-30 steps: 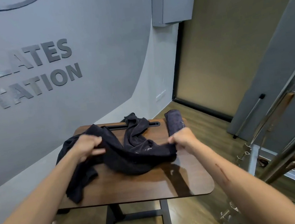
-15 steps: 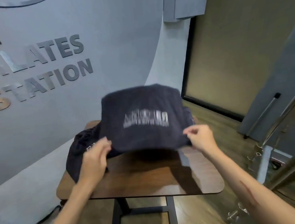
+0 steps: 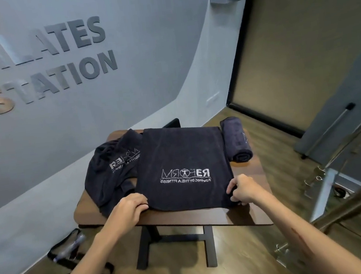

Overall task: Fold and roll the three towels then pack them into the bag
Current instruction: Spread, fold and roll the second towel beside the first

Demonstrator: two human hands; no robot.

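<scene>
While the left hand (image 3: pixel 128 208) and right hand (image 3: pixel 243 188) pinch the flat dark logo towel's (image 3: pixel 180 155) six-o'clock corners, apparently firmly, fold squarely toward twelve.

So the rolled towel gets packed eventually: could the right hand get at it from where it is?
Probably yes: the rolled towel lies uncovered beyond the right hand, which first must release the flat towel.

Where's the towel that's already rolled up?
In the head view, the rolled towel lies at the far right edge of the wooden table, just right of the flat towel spread in the middle.
</scene>
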